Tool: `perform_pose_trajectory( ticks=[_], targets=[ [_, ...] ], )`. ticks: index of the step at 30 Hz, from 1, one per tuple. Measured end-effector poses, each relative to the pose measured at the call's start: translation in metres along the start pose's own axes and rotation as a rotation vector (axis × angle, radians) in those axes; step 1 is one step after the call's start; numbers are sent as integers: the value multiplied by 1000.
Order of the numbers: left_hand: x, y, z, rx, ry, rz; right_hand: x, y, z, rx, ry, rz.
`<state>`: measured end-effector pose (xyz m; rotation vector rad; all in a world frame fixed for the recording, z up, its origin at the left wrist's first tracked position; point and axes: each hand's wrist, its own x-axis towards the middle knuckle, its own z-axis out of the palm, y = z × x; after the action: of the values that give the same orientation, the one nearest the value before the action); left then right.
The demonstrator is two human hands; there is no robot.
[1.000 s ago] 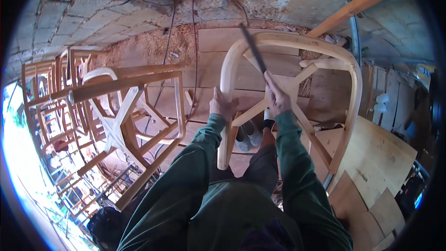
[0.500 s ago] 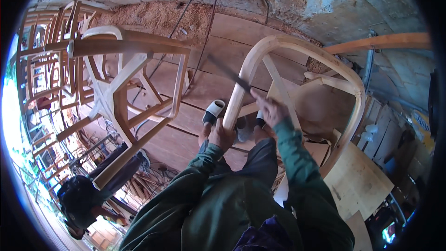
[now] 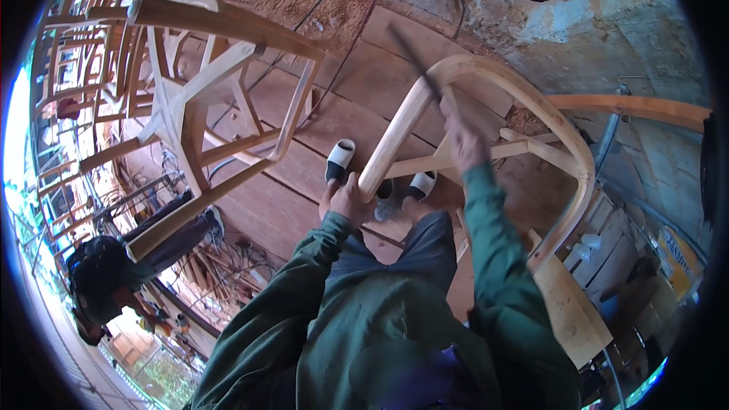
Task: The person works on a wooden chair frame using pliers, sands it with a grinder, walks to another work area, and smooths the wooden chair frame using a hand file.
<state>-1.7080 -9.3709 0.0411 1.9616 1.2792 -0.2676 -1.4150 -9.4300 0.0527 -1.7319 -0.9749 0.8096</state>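
Note:
A pale wooden chair frame (image 3: 399,127) with a rounded, bent top rail stands in front of me, tilted. My left hand (image 3: 349,201) is wrapped around the near left end of that rail. In my right hand (image 3: 465,140) is a long, dark, narrow file (image 3: 414,58), slightly blurred by motion. It lies across the rail near its upper left bend, its far tip pointing up and left past the wood. The fingers of my right hand are closed around its near end.
Another wooden chair frame (image 3: 203,91) stands at the left, with stacked frames (image 3: 114,38) behind it. A person in dark clothes (image 3: 99,273) bends at the lower left. Sawdust (image 3: 285,0) lies along the rough wall (image 3: 585,23). A wooden board (image 3: 569,311) is at the right.
My right hand and the file have moved farther up along the rail toward its bend, and the file now points more steeply upward. My left hand keeps its grip on the rail's end.

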Motion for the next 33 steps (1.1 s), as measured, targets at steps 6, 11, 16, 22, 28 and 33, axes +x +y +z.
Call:
perform_pose_trajectory(
  ticks=[6, 11, 16, 22, 28, 33],
  targets=[
    [-1, 4, -3, 49, -69, -172, -16, -5, 33, -69, 37, -117],
    [-18, -5, -6, -26, -42, -93, -152, 5, 64, -424, -370, -24],
    [-43, -27, 3, 23, 75, -42, -46, -29, 31, -258, -152, 57],
    [-49, -26, 1, -16, 74, -51, 17, -36, 18, -491, -35, 232],
    [-64, -53, 9, -35, 170, -3, -119, -3, 59, -516, -150, -221],
    [-60, -37, 7, -71, 60, -59, 28, -10, -9, -213, 210, -176]
  ],
)
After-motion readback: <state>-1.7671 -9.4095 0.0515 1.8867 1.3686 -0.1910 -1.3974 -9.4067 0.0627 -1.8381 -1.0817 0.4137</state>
